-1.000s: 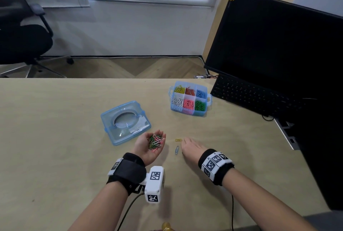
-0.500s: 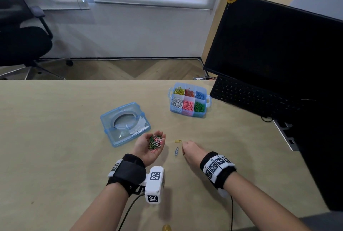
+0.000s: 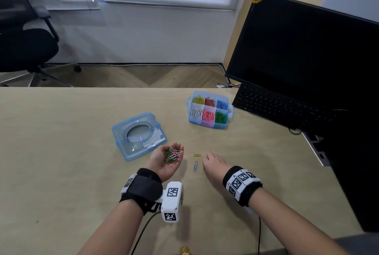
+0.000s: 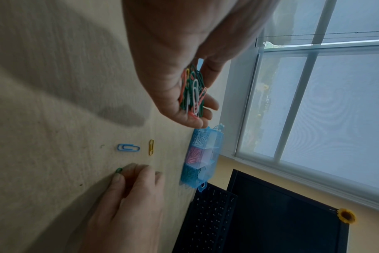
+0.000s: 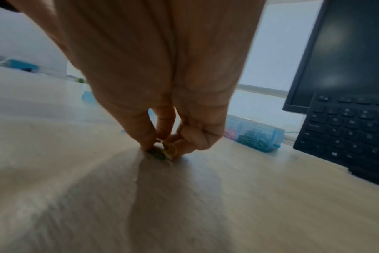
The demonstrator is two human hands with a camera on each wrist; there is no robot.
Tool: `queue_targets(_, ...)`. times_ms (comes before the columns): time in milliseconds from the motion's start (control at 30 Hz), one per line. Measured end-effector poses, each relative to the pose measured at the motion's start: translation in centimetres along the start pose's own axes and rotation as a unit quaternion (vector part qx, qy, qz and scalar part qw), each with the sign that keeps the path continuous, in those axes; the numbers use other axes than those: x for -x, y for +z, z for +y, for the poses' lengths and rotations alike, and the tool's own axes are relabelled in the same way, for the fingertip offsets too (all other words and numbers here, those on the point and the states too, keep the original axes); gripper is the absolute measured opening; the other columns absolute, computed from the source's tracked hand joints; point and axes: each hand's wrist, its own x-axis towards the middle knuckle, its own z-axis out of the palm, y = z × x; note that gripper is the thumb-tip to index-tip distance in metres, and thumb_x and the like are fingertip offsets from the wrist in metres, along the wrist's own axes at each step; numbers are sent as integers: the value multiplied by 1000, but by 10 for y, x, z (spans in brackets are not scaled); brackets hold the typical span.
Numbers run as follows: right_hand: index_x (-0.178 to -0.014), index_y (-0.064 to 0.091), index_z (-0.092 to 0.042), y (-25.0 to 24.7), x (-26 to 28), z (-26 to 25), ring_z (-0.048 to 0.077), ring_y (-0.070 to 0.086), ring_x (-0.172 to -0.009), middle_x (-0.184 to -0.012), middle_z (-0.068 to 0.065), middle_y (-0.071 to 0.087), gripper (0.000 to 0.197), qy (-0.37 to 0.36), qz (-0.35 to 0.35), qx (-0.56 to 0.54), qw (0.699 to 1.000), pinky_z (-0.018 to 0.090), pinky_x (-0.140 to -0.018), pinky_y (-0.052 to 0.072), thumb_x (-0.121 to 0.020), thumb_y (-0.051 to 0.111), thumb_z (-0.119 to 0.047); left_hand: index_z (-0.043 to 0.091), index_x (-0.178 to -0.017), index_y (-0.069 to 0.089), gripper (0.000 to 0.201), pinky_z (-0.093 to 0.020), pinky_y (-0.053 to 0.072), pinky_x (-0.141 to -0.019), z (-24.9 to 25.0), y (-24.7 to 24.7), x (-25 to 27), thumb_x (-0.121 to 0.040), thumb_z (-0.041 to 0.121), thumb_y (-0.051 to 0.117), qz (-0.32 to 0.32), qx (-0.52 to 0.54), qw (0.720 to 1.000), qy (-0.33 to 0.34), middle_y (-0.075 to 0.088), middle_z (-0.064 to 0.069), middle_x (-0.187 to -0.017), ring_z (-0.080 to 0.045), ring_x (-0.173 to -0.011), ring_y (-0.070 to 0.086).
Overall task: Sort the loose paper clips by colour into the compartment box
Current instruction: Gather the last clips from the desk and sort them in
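The left hand [image 3: 167, 160] lies palm up and cupped around a heap of mixed paper clips [image 3: 172, 155], while the right hand [image 3: 214, 165] is bent down on the surface [image 3: 61, 152], its fingertips [image 5: 148, 145] pinching a green clip [image 4: 119, 170]. Between the hands a blue clip [image 3: 195, 165] and a yellow clip [image 3: 197, 155] lie loose. Farther off stand the compartment box [image 3: 230, 109], its six cells filled by colour, and its lid [image 3: 138, 135].
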Motion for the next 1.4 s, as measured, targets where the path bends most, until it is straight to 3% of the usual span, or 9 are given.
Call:
queue_targets(367,-107,58,-5,-25,-12,28,24,55,-106,-115,11,57,21,102,27,-276,955,28,-90,41,-96,40,-6,3,-86,62,30,-31,57,-60,4,0,-1,-99,13,36,-6,6,1000,0,64,-10,-77,-25,-59,68)
queue_targets(667,-88,68,-14,-14,-6,20,19,60,-93,-96,3,64,12,69,-10,-191,979,23,-78,43,-83,70,-25,2,-85,61,31,-31,56,-61,2,1,1,-99,13,36,-10,0,1000,-2,64,-11,-76,-22,-79,61)
queue_targets(800,-92,66,-10,-17,-12,17,23,63,-92,-97,6,67,14,70,-87,-166,980,31,-82,49,-91,60,-23,3,-87,61,30,-31,56,-62,4,0,0,-99,13,36,-7,3,1000,-4,63,-10,-80,-22,-79,61)
queue_targets(900,-87,47,-10,-24,-16,17,23,50,-78,-88,10,52,18,76,-112,-212,968,30,-70,40,-97,39,-23,3,-86,60,29,-31,56,-59,6,1,0,-99,12,36,-8,4,1000,-2,62,-10,-82,-22,-79,60)
queue_targets(967,-78,40,-12,-33,-18,19,16,43,-57,-73,8,45,20,117,-93,-446,882,25,-53,34,-95,32,-13,3,-88,59,28,-32,56,-60,8,0,-1,-98,12,36,-11,8,1000,2,61,-10,-84,-22,-80,60)
queue_targets(1100,-76,40,-12,-45,-13,27,14,43,-50,-70,10,57,20,113,-50,-799,588,21,-44,35,-87,28,0,3,-90,59,27,-32,57,-60,10,-3,-2,-99,13,36,-7,8,1000,2,61,-10,-86,-22,-81,61)
queue_targets(1200,-86,51,-8,-50,-13,32,20,57,-64,-85,16,67,23,76,-56,-863,497,26,-57,47,-93,29,-7,3,-90,59,27,-31,56,-61,10,-3,-3,-99,13,36,-5,7,1000,2,61,-10,-85,-22,-80,61)
queue_targets(1300,-95,58,-4,-51,-23,32,15,54,-62,-77,8,63,27,112,-38,-822,557,23,-55,44,-99,34,-16,3,-90,60,27,-31,57,-61,10,-3,-3,-98,13,36,-7,10,1000,3,61,-11,-85,-22,-80,61)
queue_targets(1400,-97,64,-10,-42,-35,32,8,44,-59,-71,-3,52,12,133,1,-588,798,18,-52,36,-94,55,-19,3,-91,60,27,-31,57,-62,10,-2,-3,-98,14,37,-6,11,1000,0,62,-11,-85,-23,-80,61)
